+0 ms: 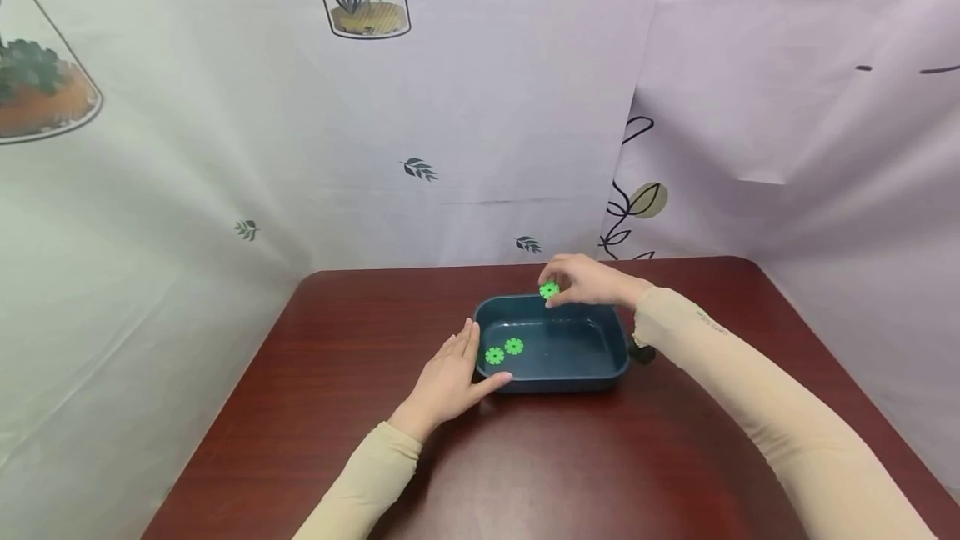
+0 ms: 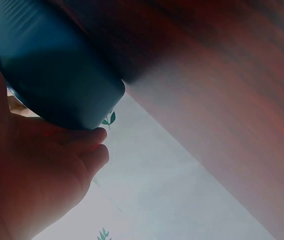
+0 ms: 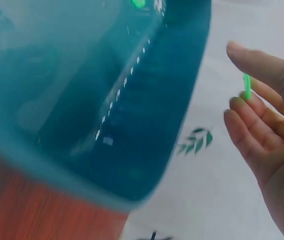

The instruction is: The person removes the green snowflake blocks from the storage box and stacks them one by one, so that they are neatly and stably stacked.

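A dark blue rectangular pan [image 1: 555,382] stands on the table. Two bright green notched discs [image 1: 513,346] lie inside it toward the left end. My left hand [image 1: 442,382] rests against the pan's left side with fairly straight fingers, its thumb along the front rim. The left wrist view shows that hand [image 2: 37,170] touching the pan's outer wall [image 2: 57,65]. Above the back rim, my right hand [image 1: 588,280] pinches a third green notched disc [image 1: 550,289]. That disc [image 3: 247,86] appears edge-on between the thumb and fingers in the right wrist view.
A short black handle [image 1: 642,352] sticks out at the pan's right end, below the right sleeve. The reddish-brown table [image 1: 352,340] reaches back to a pale printed cloth [image 1: 465,107] hanging behind and at both sides.
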Tool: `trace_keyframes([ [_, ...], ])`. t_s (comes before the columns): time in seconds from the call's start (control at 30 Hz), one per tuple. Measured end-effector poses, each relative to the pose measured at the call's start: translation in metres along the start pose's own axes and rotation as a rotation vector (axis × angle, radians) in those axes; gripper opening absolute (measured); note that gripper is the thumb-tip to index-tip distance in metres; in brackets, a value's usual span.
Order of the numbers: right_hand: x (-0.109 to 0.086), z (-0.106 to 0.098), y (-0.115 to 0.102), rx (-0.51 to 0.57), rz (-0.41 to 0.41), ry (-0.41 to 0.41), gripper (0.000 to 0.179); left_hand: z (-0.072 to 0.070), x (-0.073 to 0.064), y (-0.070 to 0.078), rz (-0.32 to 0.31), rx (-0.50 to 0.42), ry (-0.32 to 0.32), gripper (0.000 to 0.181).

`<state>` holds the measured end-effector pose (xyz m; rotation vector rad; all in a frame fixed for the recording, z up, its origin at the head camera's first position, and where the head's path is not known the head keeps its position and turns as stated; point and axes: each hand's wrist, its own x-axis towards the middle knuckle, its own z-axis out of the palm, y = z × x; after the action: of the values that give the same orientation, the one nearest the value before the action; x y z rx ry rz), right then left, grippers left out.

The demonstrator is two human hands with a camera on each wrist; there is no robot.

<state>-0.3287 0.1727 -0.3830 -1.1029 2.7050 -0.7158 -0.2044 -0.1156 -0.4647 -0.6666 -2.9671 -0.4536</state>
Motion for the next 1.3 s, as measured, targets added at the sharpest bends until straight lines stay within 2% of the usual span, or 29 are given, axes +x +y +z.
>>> trace_keyframes([
  [0.17, -0.014, -0.012, 0.01, 0.019, 0.059, 0.116, 0.039, 0.0, -0.001, -0.002, 0.001, -0.006, 0.003, 0.109],
  [0.3, -0.027, -0.021, 0.018, 0.089, 0.11, 0.187, 0.043, 0.001, -0.002, -0.004, -0.004, -0.007, 0.005, 0.108],
  [0.47, -0.046, -0.031, 0.031, 0.159, 0.168, 0.255, 0.05, 0.002, -0.001, -0.003, -0.002, -0.016, 0.008, 0.108],
  [0.73, -0.076, -0.041, 0.059, 0.169, 0.263, 0.343, 0.053, 0.002, -0.002, -0.002, -0.006, -0.024, -0.001, 0.106],
  [1.0, -0.11, -0.043, 0.083, 0.178, 0.359, 0.395, 0.054, 0.002, 0.0, -0.002, 0.0, -0.016, 0.007, 0.106],
  [1.3, -0.141, -0.032, 0.103, 0.13, 0.419, 0.393, 0.055, 0.002, 0.002, 0.0, 0.008, -0.02, 0.009, 0.106],
])
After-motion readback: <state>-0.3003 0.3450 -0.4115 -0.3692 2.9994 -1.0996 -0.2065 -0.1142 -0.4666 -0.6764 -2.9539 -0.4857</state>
